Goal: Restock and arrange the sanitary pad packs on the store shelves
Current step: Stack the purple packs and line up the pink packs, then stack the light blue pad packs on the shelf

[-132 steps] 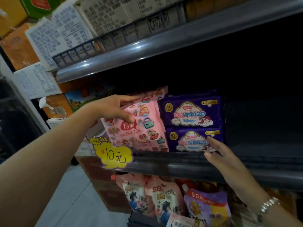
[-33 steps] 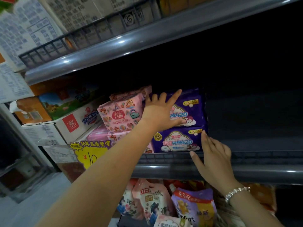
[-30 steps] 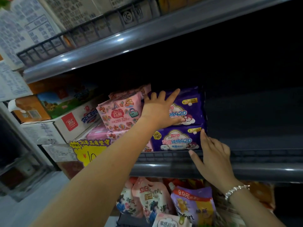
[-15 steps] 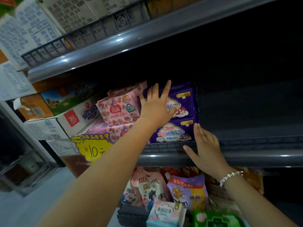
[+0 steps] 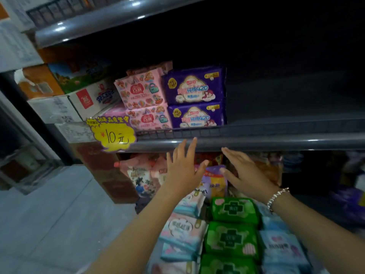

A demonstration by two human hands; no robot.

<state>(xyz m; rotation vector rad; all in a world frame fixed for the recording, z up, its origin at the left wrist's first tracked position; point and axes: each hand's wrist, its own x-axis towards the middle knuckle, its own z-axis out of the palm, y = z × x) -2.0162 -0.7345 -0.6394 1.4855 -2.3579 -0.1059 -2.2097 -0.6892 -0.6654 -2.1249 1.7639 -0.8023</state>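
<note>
Both the left hand and right hand have dropped off the purple packs and now hover released, fingers spread, below the shelf at mid-frame. The purple stack sits squared beside the pink packs, so a fresh pack from the green packs at lower right probably comes next.

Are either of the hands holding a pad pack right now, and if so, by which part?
Nothing is held. The left hand and right hand are both open with fingers spread, below the shelf edge, apart from the purple packs and pink packs.
</note>
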